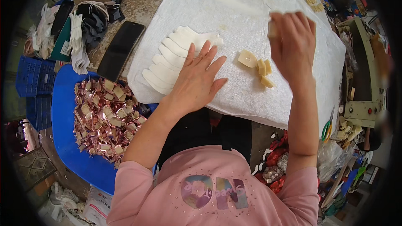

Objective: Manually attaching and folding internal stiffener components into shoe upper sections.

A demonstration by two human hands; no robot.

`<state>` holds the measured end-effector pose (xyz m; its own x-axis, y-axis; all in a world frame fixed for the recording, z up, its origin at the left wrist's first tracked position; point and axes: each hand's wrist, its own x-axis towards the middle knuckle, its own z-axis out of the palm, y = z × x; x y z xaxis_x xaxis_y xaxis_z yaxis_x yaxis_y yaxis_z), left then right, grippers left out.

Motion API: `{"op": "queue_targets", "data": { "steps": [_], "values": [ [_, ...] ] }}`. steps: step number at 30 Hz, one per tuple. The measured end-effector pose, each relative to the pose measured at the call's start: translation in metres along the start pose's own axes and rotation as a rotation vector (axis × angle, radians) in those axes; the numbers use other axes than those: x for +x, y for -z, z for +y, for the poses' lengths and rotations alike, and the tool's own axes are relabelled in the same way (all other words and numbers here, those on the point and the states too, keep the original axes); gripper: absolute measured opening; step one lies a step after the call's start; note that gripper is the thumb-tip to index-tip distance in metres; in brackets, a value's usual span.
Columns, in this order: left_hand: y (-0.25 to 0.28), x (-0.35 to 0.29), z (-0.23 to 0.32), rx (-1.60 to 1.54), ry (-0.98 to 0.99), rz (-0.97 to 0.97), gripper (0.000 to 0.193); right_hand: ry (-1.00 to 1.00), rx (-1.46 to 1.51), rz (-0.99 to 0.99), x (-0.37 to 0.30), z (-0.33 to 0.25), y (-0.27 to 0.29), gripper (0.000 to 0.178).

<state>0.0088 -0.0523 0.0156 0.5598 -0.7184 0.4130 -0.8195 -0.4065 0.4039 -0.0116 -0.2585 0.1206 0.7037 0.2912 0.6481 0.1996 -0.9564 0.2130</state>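
Observation:
My left hand (196,77) rests with fingers spread over the right ends of a fanned row of white curved strips (162,71). These thin, flat pieces overlap one another on the white-covered table (238,23). Raised above the table to the right, my right hand (294,43) has its fingers curled together. Whatever it may pinch is hidden by the fingers and blur. Between my hands lie a few small beige blocks (262,67); the flat, squarish beige piece (248,58) beside them has a small mark in its middle.
A blue tub (67,134) at left holds many shiny pink-metallic pieces with beige parts (104,117). A black phone (121,50) lies by the table's left edge, near gloves (76,37). More beige pieces (312,0) sit far right; scissors (326,130) are at the right edge.

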Motion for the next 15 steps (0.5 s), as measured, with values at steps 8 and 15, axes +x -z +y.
{"op": "queue_targets", "data": {
  "steps": [8,15],
  "values": [
    [-0.012,-0.007,0.05,-1.557,0.655,0.067,0.036,-0.191,0.271,-0.144,-0.105,-0.045,0.02,0.034],
    [-0.033,-0.003,0.054,-1.625,0.582,0.124,0.036,-0.684,0.435,-0.106,-0.156,-0.028,0.003,0.037]
  ]
}}
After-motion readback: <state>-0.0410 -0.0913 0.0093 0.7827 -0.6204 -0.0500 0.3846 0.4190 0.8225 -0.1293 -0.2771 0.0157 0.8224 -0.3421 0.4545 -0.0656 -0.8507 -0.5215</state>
